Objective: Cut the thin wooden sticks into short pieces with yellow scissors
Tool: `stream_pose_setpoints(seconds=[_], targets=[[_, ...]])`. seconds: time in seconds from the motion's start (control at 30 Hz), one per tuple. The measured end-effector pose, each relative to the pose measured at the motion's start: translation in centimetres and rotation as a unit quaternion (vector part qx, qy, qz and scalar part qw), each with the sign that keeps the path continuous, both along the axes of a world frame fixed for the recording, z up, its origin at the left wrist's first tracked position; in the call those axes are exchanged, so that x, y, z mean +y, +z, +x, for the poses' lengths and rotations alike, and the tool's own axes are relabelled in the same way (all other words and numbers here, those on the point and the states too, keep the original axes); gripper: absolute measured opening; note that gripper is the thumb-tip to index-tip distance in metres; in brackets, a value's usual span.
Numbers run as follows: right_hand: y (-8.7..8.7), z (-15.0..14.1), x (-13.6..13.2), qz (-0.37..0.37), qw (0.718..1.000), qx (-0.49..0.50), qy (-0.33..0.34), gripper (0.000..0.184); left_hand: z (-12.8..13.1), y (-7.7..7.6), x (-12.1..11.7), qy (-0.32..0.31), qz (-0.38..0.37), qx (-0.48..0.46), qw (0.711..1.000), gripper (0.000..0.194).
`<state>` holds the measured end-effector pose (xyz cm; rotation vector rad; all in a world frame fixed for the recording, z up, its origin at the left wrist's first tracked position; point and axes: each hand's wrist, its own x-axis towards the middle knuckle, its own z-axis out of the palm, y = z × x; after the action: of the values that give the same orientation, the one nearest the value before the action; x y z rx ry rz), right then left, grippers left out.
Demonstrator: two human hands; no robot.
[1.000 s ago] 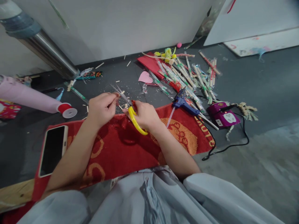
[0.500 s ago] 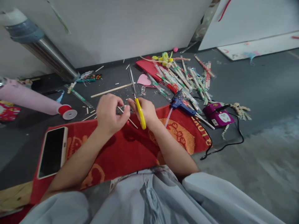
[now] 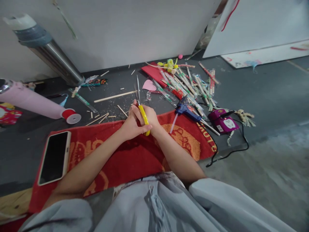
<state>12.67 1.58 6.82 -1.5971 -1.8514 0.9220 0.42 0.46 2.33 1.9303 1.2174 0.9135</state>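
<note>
Scissors with yellow handles [image 3: 144, 116] sit in my right hand [image 3: 151, 115], their blades slightly apart and aimed away from me. My left hand [image 3: 132, 125] overlaps the right one. Its thumb lies across the lower end of the yellow handle, and its other fingers press in by the scissors' pivot, partly hidden. Just beyond the hands, a long wooden stick [image 3: 113, 96] lies on the dark table. A thin stick [image 3: 122, 111] is left of the fingertips, among small shavings. More thin sticks [image 3: 103, 118] and short cut pieces lie by the edge of the red towel [image 3: 120, 154].
A blue glue gun [image 3: 187, 110] rests on the towel's right side, near a purple power adapter [image 3: 223, 120] with a black cord. Wrapped sticks [image 3: 183, 82] are heaped behind. A phone [image 3: 55, 158], ribbon spool [image 3: 72, 116], pink bottle [image 3: 31, 98] and steel flask [image 3: 58, 58] are at left.
My left hand has moved right, from pinching a thin stick to lying against the scissors and my right hand. The stick has left its fingers; another thin stick now shows beside the cut pieces.
</note>
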Motion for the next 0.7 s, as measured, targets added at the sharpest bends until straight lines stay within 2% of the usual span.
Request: stream_pose_setpoints(seconds=[0.1, 0.2, 0.37, 0.57, 0.7], targets=[[-0.1, -0.1, 0.0, 0.011, 1.000, 0.002, 0.004, 0.045, 0.0, -0.4, 0.0, 0.003, -0.026, -0.028, 0.999, 0.100], [0.1, -0.1, 0.1, 0.004, 1.000, -0.013, 0.011, 0.042, 0.0, -1.0, 0.3, 0.015, 0.003, -0.063, 0.998, 0.099], [0.3, -0.2, 0.3, -0.006, 0.999, -0.043, 0.016, 0.039, -0.1, -1.8, 0.6, 0.021, 0.044, -0.094, 0.994, 0.086], [0.1, -0.4, 0.3, -0.003, 0.999, -0.049, 0.020, 0.040, -0.1, -1.7, 0.6, 0.028, 0.060, -0.080, 0.995, 0.085], [-0.2, -0.5, 0.3, 0.001, 1.000, -0.030, 0.008, 0.043, 0.0, -1.0, 0.6, 0.024, 0.044, -0.060, 0.997, 0.084]])
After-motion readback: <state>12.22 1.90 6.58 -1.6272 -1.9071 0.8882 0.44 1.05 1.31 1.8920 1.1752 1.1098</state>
